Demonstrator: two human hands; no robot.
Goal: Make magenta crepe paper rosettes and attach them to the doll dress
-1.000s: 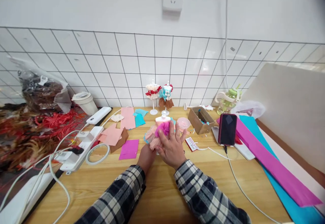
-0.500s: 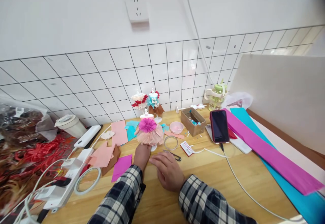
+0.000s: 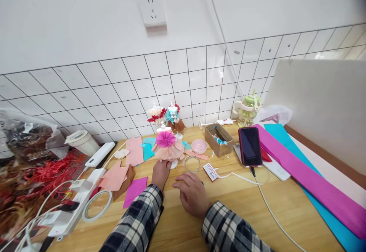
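Left hand (image 3: 160,174): fingertips hidden beneath the peach skirt (image 3: 169,154); cannot tell whether gripping.
Right hand (image 3: 192,195): loosely curled, nearer and right; hold unclear.
Miniature dress form (image 3: 166,144): upright, just far of the left hand, the closer of 2.

On the table (image 3: 243,214), the front dress form (image 3: 168,151) stands before two other dress forms (image 3: 172,115), which are near the wall (image 3: 197,76). The person's left hand (image 3: 161,171) is at the front one's foot; the right hand (image 3: 193,194) is nearer the person, to the right. Paper pieces (image 3: 134,151) lie to the left, then a power strip (image 3: 74,208), with a cup (image 3: 82,143) behind it. Rightward come a bowl (image 3: 199,146), a box (image 3: 226,150), a phone (image 3: 250,147) and long sheets (image 3: 307,177). A bottle (image 3: 247,118) stands behind the phone.
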